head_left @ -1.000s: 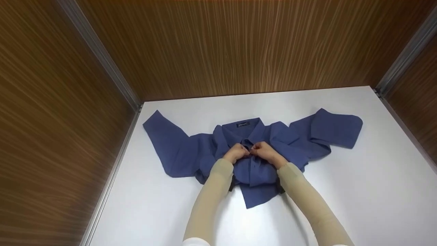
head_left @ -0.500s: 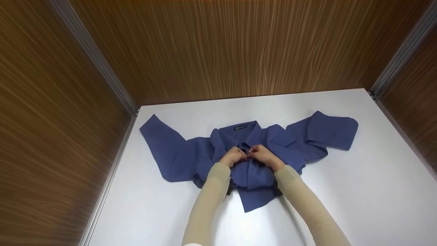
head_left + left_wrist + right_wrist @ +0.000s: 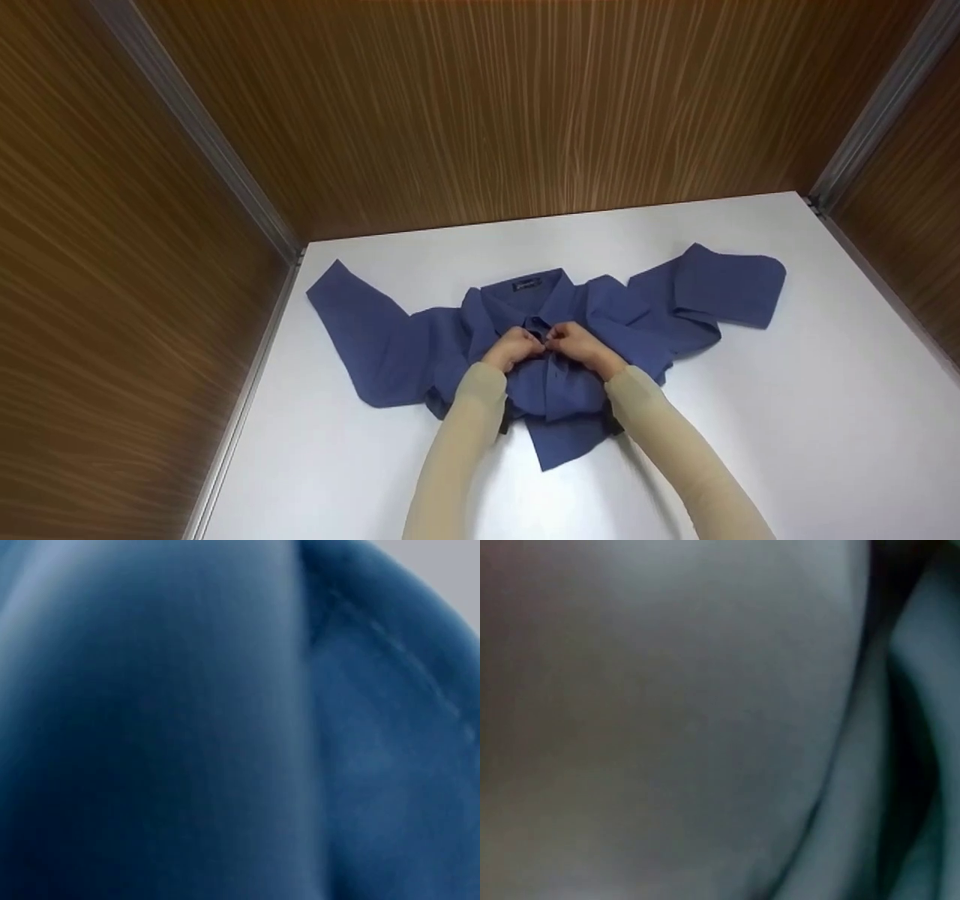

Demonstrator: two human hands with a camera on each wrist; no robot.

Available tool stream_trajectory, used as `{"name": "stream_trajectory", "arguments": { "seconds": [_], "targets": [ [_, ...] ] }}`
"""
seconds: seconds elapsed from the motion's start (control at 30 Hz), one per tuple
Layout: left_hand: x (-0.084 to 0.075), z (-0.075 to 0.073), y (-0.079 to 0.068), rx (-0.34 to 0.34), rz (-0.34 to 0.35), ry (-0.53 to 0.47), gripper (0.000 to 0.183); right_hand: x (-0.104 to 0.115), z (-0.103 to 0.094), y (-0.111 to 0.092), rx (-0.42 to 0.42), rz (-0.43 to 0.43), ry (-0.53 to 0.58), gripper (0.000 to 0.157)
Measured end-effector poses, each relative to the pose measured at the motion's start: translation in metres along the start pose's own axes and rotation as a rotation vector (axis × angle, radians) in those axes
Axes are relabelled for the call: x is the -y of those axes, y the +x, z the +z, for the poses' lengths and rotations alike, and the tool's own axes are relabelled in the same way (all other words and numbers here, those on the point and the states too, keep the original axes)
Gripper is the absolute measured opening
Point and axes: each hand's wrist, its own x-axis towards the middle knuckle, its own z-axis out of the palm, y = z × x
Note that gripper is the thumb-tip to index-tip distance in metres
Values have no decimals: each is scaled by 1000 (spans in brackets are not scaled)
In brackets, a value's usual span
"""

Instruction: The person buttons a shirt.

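A blue collared shirt lies on the white table, its collar toward the back wall and a dark label inside the neck. Just below the collar, my left hand pinches one side of the front placket. Close beside it my right hand pinches the other side, the fingertips of both hands nearly meeting. What lies between the fingertips is too small to make out. Blurred blue cloth fills the left wrist view; in the right wrist view, folds of cloth show at the right edge.
The shirt's left-hand sleeve spreads out toward the table's left side. Its other sleeve is folded over at the right. Wood-grain panels with metal corner strips wall in the white table at the back and sides.
The head view has shifted slightly, so the shirt appears a little lower and further left. Both hands stay at the placket with only small finger movements.
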Motion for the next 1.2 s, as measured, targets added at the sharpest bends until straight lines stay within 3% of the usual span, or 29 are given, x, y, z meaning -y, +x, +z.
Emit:
{"name": "stream_trajectory", "arguments": {
  "seconds": [0.13,0.2,0.27,0.4,0.57,0.6,0.67,0.8,0.83,1.03,1.1,1.2],
  "targets": [
    [-57,-11,-59,12,-15,-30,27,0,-2,1,21,4,-9,6],
    [-86,-14,-84,1,-91,-11,27,1,-4,1,34,8,-12,6],
    [-97,-17,-96,4,-84,-14,30,1,-5,2,44,15,-16,7],
    [-101,-17,-98,-3,-49,-7,33,8,-9,0,70,22,-29,7],
    [-83,-14,-80,-7,-76,-30,22,5,-9,5,107,37,-5,5],
    [-71,-13,-70,-2,-45,-52,20,5,-9,6,116,40,3,5],
    [-63,-14,-64,8,-46,-66,16,4,-7,7,139,43,22,5],
    [-66,-17,-71,26,-56,-77,20,3,-8,8,176,46,47,6],
    [-79,-18,-82,35,-88,-64,22,2,-9,7,179,48,55,6],
    [-112,-25,-117,77,-85,-81,29,2,-8,3,159,30,80,9],
    [-110,-24,-115,65,-95,-73,29,2,-6,4,128,6,58,11],
    [-96,-20,-100,20,-116,-46,32,2,-1,4,62,-6,3,14]
  ]
}}
